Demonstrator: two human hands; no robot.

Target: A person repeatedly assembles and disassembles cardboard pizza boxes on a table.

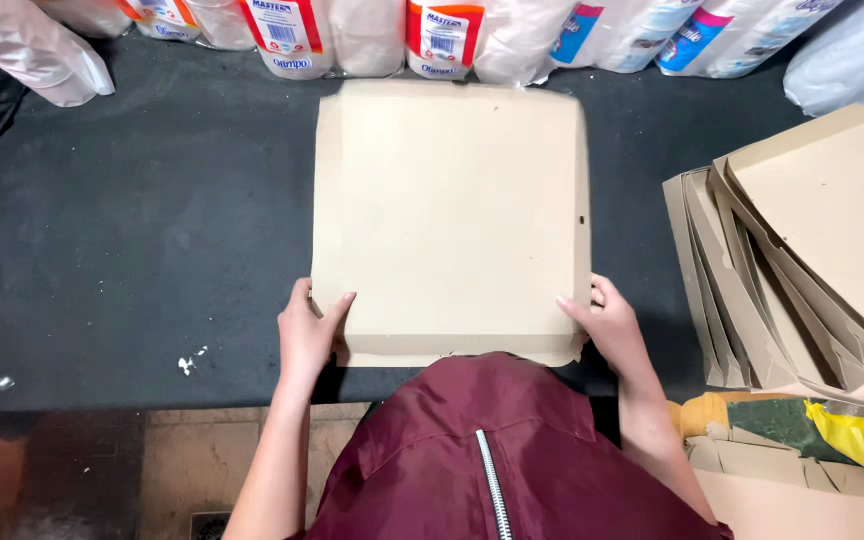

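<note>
Flat cardboard box point(450, 222): light, stiff yet creasable; your left hand point(307, 335) and right hand point(607, 328) pinch its near corners, the sensible hold.

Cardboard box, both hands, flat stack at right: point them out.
cardboard box point(452, 220), head view, middle of lid
left hand point(307, 335), head view, back of hand
right hand point(607, 328), head view, back of hand
stack of flat boxes point(812, 250), head view, top sheet

Tan box point(452, 220), black tabletop point(152, 230)
</note>
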